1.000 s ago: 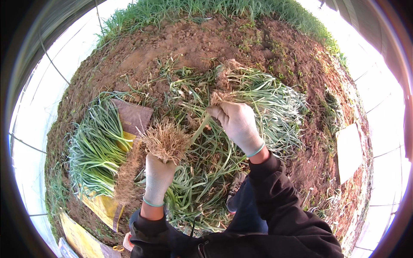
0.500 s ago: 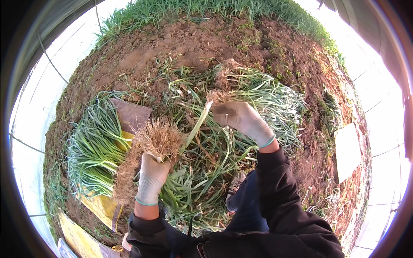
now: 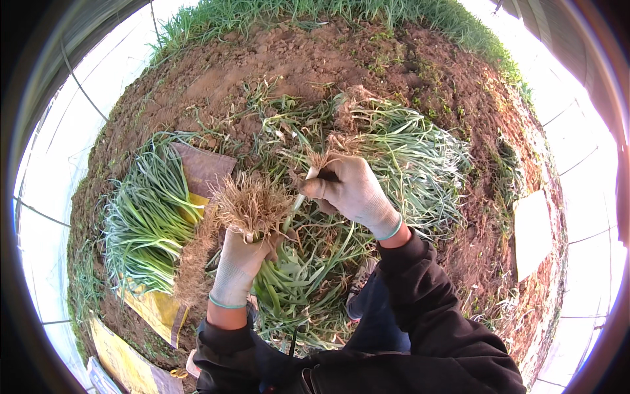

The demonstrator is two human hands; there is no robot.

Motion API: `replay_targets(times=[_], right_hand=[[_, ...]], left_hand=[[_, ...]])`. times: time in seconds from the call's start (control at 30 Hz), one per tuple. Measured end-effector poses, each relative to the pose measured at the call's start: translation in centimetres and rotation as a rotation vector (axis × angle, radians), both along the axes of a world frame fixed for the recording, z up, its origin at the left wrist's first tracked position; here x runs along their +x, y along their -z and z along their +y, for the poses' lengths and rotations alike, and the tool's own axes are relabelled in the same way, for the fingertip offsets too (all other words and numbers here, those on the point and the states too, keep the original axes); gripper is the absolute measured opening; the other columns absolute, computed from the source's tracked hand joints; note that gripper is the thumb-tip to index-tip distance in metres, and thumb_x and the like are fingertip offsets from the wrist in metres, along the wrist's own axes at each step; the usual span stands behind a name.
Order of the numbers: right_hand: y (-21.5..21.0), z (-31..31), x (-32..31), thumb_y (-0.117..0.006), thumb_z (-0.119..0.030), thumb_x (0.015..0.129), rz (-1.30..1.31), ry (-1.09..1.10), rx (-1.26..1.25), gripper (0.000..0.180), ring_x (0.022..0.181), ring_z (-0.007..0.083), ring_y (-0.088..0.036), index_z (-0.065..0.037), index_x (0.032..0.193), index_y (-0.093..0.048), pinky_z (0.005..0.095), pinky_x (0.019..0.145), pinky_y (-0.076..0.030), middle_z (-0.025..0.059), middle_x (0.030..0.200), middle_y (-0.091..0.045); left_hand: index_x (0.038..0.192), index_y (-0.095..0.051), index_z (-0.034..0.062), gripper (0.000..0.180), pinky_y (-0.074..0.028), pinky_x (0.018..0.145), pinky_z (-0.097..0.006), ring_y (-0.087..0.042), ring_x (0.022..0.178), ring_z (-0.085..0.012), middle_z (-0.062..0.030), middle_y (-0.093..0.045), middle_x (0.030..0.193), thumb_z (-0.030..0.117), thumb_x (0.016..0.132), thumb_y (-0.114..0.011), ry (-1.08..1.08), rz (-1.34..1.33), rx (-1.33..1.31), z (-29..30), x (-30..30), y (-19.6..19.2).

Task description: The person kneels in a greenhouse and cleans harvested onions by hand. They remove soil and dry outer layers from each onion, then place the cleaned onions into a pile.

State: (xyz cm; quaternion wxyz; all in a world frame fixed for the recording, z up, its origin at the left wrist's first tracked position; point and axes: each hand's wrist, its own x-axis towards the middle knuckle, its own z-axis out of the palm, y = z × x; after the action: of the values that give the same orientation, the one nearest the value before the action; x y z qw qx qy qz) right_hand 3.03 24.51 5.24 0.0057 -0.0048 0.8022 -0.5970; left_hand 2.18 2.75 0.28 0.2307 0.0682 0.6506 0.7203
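Note:
My left hand [image 3: 237, 266], in a pale work glove, grips a bunch of green onion plants [image 3: 252, 207] with their tan roots fanned upward and the green leaves hanging below. My right hand [image 3: 351, 190], gloved too, pinches a single plant [image 3: 314, 165] by its white stalk just under the roots, right beside the bunch. Both hands are over a loose heap of pulled plants [image 3: 308, 289] in front of my knees.
A sorted pile of green plants [image 3: 147, 220] lies on a yellow and brown sack [image 3: 203, 167] at left. More uprooted plants [image 3: 413, 154] spread at right on brown soil [image 3: 282, 59]. A pale flat sheet [image 3: 533, 231] lies far right. Grass borders the far edge.
My right hand has drawn in toward the bunch with a single plant. The left hand has shifted slightly right, still holding the bunch.

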Motion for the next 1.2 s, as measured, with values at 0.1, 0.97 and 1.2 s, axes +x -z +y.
replay_targets(times=[0.1,0.97,1.2], right_hand=[[-0.2,0.4,0.0,-0.071,-0.022,0.087,-0.057,-0.045,0.011,0.024,0.046,0.0065,-0.054,0.001,0.084,-0.066,0.024,0.042,-0.041,0.0019,0.056,-0.059],[3.5,4.7,-1.6,-0.045,-0.042,0.101,0.018,-0.305,-0.896,0.049,0.037,0.0089,-0.041,-0.01,0.068,-0.06,0.0228,0.038,-0.035,-0.0016,0.05,-0.049],[4.4,0.7,-1.7,-0.068,-0.01,0.088,0.336,-0.05,-0.111,0.028,0.072,0.0132,-0.063,0.004,0.112,-0.06,0.0226,0.065,-0.05,0.0063,0.085,-0.068]], left_hand=[[0.105,-0.062,-0.0039,0.022,-0.045,0.051,-0.022,-0.055,0.054,-0.0099,-0.0136,-0.071,0.086,0.001,0.084,-0.065,-0.034,-0.038,-0.033,0.0,0.3,-0.2],[0.109,-0.064,-0.0037,0.034,-0.051,0.078,-0.031,-0.067,0.088,-0.0184,-0.0142,-0.071,0.098,-0.005,0.075,-0.065,-0.133,0.273,-0.433,-0.1,-0.5,0.6],[0.098,-0.066,-0.005,0.02,-0.051,0.066,-0.032,-0.063,0.073,-0.0144,-0.0103,-0.07,0.086,-0.008,0.08,-0.059,-0.243,0.092,-0.378,-0.4,-1.0,2.1]])
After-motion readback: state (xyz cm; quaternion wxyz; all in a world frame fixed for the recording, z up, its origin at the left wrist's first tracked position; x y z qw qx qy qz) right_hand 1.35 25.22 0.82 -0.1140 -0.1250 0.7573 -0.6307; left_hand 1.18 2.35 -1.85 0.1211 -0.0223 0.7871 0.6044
